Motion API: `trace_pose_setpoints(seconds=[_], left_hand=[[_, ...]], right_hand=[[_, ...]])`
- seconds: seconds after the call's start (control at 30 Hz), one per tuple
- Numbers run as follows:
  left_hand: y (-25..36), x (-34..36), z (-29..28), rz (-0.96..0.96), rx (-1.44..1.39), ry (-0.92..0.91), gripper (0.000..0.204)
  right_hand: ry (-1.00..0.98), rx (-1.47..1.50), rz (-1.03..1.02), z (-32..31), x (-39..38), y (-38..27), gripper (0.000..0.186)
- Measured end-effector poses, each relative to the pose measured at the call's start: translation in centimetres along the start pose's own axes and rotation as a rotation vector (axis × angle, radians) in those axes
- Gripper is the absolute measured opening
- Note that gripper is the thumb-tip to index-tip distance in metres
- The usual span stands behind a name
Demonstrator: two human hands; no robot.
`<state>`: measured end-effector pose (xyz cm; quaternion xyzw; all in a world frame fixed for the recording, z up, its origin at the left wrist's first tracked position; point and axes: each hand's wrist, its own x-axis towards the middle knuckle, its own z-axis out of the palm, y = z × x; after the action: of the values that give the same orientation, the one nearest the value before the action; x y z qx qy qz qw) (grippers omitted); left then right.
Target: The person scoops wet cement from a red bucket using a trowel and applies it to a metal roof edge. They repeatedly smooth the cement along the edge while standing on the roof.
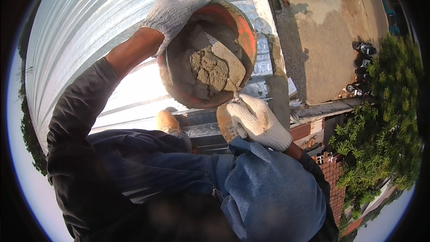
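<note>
My left hand point(177, 15), in a grey knit glove, grips the upper-left rim of a red bucket point(244, 31) coated in grey residue. A lump of wet grey mortar point(208, 69) rests on the metal trowel point(230, 54) inside it. My right hand point(257, 123), in a cream knit glove, is closed on the trowel's handle at the bucket's near right rim. My boots point(168, 123) show just below the bucket, on corrugated metal.
I am on silver corrugated sheeting point(80, 40) beside a narrow mortar-smeared ledge point(277, 94). Beyond the edge, down below, are a sandy yard point(327, 49), parked motorbikes point(360, 89), a tiled roof point(331, 179) and leafy trees point(385, 121).
</note>
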<state>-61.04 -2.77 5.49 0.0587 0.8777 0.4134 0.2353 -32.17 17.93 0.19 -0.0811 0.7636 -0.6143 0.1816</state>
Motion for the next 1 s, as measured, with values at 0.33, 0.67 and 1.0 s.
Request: trace_pose_setpoints(seconds=[0.33, 0.67, 1.0], left_hand=[[-1.1, 1.4, -1.2, -0.081, -0.19, -0.047, 0.05], [-2.4, 1.8, -2.9, -0.145, -0.171, -0.007, 0.053], [-2.6, 1.8, -3.0, -0.124, -0.126, -0.033, 0.054]], right_hand=[[0.095, 0.825, 0.202, 0.1, -3.6, 4.1, 0.057], [0.469, 0.423, 0.491, -5.7, -5.3, -0.7, 0.032], [0.754, -0.587, 0.373, -2.1, -2.5, 6.8, 0.032]])
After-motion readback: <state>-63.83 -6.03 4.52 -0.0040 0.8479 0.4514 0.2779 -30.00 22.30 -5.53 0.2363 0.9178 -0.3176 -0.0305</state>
